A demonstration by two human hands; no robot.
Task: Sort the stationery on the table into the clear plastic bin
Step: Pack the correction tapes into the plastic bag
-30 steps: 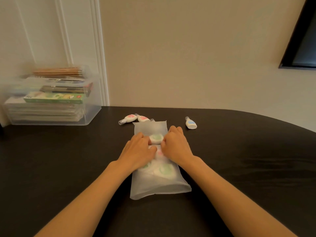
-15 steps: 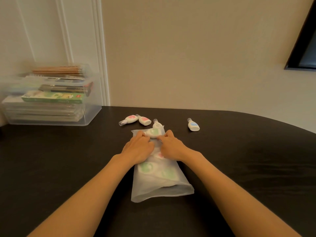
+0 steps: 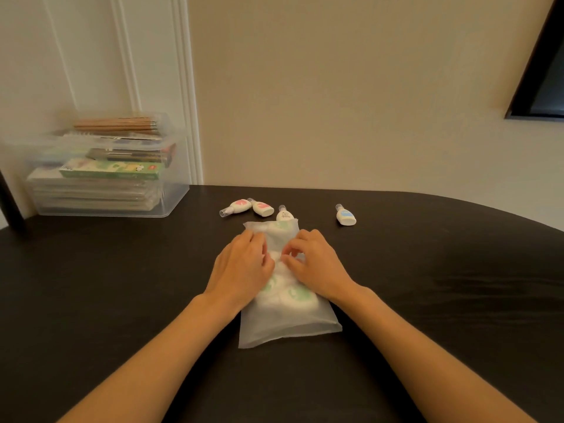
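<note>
Left hand: we are seeing it lying on the left half of the pouch, fingers curling down and gripping the film.
Right hand: we are seeing it resting on the right half, thumb and forefinger pinching the film near the pouch's middle.
Pouch: frosted and lying flat on the dark surface, running lengthwise away from us between the two forearms, its near end showing bare.
Discs: round white pieces with green print are showing through the film just below the hands; we are not making out what they are.
White bottle: lying at the pouch's far edge, touching it, cap pointing away from us.
Pink bottle: lying on its side beyond the pouch, to the left, with a second pink bottle just beside it.
Blue bottle: lying alone to the right of the far edge, apart from the pouch.
Bin: standing at the surface's far left, well apart from the pouch, holding stacked flat packs, a green box and pencils on top.
</note>
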